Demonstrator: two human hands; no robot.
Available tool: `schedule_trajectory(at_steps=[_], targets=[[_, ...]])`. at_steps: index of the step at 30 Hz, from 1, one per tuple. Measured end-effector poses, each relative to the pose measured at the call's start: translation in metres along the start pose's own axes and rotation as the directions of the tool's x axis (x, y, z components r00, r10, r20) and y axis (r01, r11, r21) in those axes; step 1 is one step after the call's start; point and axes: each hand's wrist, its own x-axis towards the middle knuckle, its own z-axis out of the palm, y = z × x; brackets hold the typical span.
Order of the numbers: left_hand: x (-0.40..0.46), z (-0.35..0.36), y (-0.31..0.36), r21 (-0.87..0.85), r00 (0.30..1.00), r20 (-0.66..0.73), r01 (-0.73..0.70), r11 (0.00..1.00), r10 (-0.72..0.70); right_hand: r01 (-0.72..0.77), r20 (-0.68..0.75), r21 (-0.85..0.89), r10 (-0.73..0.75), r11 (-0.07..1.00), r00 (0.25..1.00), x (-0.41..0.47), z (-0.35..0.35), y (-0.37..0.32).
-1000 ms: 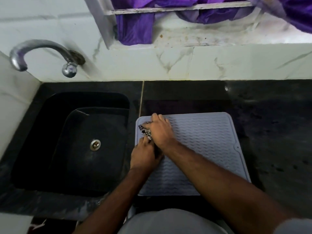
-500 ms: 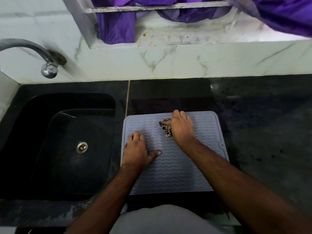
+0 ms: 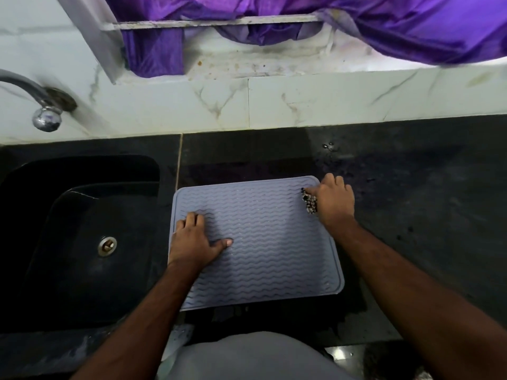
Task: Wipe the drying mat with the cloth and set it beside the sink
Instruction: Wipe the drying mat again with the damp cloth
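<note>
A pale grey drying mat [image 3: 263, 242] with wavy ridges lies flat on the black counter, just right of the sink [image 3: 82, 237]. My left hand [image 3: 196, 239] rests palm down on the mat's left side, fingers spread. My right hand [image 3: 333, 198] is at the mat's far right corner, closed on a small speckled black-and-white cloth [image 3: 309, 201] that presses on the mat. Most of the cloth is hidden under that hand.
A chrome tap [image 3: 41, 105] juts from the marble wall over the black sink with its metal drain [image 3: 107, 245]. Purple fabric [image 3: 411, 28] hangs over the window ledge behind. Dark, wet-looking counter [image 3: 425, 215] stretches to the right of the mat.
My right hand has swept the cloth from the mat's far left corner across to its far right corner. My left hand has settled flat on the mat's left side.
</note>
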Motion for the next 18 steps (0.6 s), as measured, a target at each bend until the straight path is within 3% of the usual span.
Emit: schedule_trajectory(at_steps=[5, 7, 11, 16, 18], targets=[[-0.004, 0.001, 0.002, 0.036, 1.000, 0.015, 0.000, 0.999, 0.000, -0.114, 0.018, -0.033, 0.115, 0.993, 0.993, -0.016, -0.014, -0.025], [-0.008, 0.002, 0.002, 0.052, 0.999, 0.047, 0.003, 0.999, -0.006, 0.005, 0.005, 0.100, -0.006, 0.995, 1.000, -0.022, -0.019, -0.051], [-0.012, 0.000, -0.004, 0.025, 0.994, 0.100, -0.043, 0.999, 0.040, 0.248, -0.078, 0.369, -0.237, 0.896, 0.968, -0.032, -0.037, -0.135], [-0.019, -0.007, -0.015, 0.042, 0.987, 0.126, -0.109, 0.993, 0.103, 0.496, -0.158, 0.428, -0.478, 0.756, 0.864, -0.026, -0.044, -0.232], [-0.022, -0.008, -0.016, 0.109, 0.986, 0.129, -0.123, 0.986, 0.108, 0.553, -0.101, 0.404, -0.565, 0.729, 0.819, -0.019, -0.033, -0.256]])
